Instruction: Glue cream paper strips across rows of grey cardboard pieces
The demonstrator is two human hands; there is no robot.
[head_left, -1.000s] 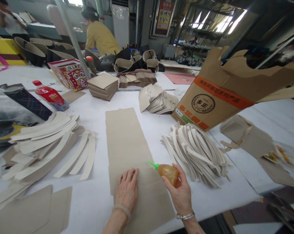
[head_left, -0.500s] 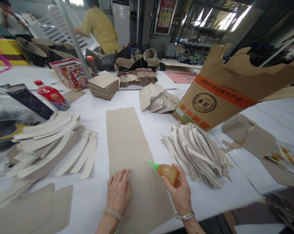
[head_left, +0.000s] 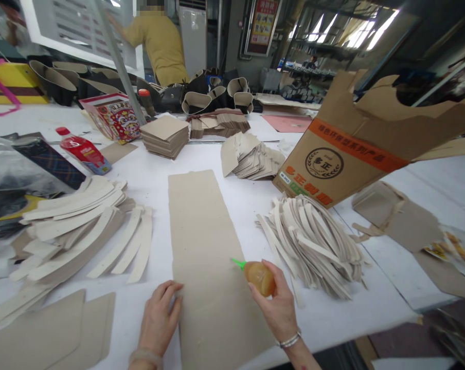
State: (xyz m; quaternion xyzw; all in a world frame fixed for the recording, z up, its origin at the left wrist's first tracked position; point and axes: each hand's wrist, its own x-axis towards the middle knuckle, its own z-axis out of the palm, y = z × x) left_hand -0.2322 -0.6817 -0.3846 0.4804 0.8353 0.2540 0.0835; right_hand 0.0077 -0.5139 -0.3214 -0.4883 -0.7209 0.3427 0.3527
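A long beige sheet [head_left: 201,226] lies on the white table, running away from me. My right hand [head_left: 275,303] is wrapped round an amber squeeze bottle [head_left: 260,278], held over the sheet's right part; its green nozzle points left. At the sheet's left edge rests my left hand [head_left: 160,313], fingers bent, with the thumb and fingertips apart and nothing seen between them. Pale curved strips [head_left: 78,221] are spread to the left, and a thick bundle of narrow strips [head_left: 313,241] lies to the right.
Behind the sheet are a stack of beige squares [head_left: 165,134] and a fanned pile of pieces [head_left: 251,156]. A cardboard box [head_left: 333,149] leans at the right, a red bottle [head_left: 84,149] lies at the left. A person in yellow [head_left: 161,46] handles a white frame beyond the table.
My left hand has moved left from the sheet's surface to its edge. My right hand and the bottle have shifted slightly left and down. The white frame behind has been raised.
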